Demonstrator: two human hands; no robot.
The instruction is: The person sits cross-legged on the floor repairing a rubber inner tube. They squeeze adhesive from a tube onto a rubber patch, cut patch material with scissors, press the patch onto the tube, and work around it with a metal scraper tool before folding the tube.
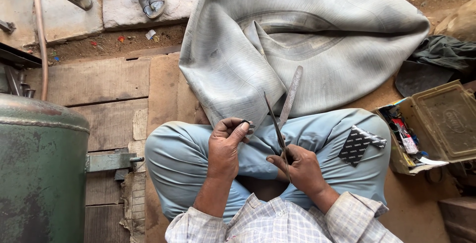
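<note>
Worn plank floor [99, 82], dusty ground; right hand [302, 168] gripping open scissors [282, 119]; left hand [225, 146] pinching small patch [246, 122].

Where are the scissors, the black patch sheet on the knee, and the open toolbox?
scissors [289, 100], head view, on the upper blade.
black patch sheet [358, 144], head view, on its middle.
toolbox [447, 120], head view, on the open lid.

Matt rubber tube [297, 39], worn metal scissors [285, 109]
</note>
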